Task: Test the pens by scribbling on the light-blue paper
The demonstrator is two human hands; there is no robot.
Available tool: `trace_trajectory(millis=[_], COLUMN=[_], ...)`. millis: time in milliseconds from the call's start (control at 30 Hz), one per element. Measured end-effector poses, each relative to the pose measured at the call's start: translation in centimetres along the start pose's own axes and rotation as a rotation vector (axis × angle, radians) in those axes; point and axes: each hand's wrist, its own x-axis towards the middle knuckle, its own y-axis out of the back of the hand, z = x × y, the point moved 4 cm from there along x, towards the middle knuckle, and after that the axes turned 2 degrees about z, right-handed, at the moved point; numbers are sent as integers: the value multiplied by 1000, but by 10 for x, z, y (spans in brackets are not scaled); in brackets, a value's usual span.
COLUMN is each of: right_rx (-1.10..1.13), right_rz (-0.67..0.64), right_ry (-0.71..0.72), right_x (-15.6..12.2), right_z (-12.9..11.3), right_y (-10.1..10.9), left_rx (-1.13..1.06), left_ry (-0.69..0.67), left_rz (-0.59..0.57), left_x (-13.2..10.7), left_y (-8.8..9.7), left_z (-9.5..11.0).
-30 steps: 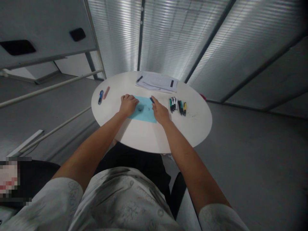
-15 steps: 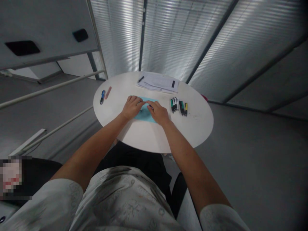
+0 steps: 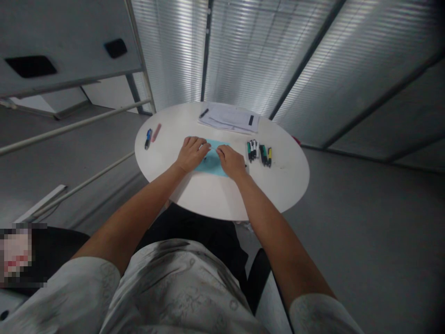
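A light-blue sheet of paper [image 3: 211, 166] lies in the middle of the round white table, and both my hands rest on it. My left hand [image 3: 192, 154] covers its left part, with the fingers curled toward the centre. My right hand [image 3: 231, 162] lies on its right part, close to my left fingertips. A small dark mark [image 3: 205, 158] shows on the sheet near my left fingers. The dark small object seen earlier at my right fingers is hidden now, and I cannot tell whether either hand holds anything.
The round white table [image 3: 278, 181] also bears several upright-lying markers [image 3: 259, 153] at the right, a blue pen [image 3: 148, 138] and a pink stick [image 3: 156, 132] at the left, and stacked papers [image 3: 229, 118] with a black pen [image 3: 204, 112] at the far side.
My right hand has slid left and closed in toward my left hand, and the dark object between its fingers is no longer visible. My left hand has moved slightly toward the sheet's centre.
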Motion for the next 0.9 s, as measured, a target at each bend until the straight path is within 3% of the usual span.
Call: trace_trajectory(millis=[133,300,500,700,900], right_rx=[-1,28,24,-11,-13], right_rz=[85,23,-82,-103,-110], right_ry=[-82,-20,31,41,50], right_x=[2,1,-1,-2,-1], right_z=[6,-2,-11,-9,-6], right_y=[2,0,0,-3,-6], left_rx=[20,-55,-90,-101,-109], left_ry=[62,-19,77,183,195], left_rz=[-61,-152,-174,-148,-156], left_x=[2,2,-7,-8,-9], left_y=[-1,-6,-15,-16,-21], left_z=[0,3,-4,-8,-10])
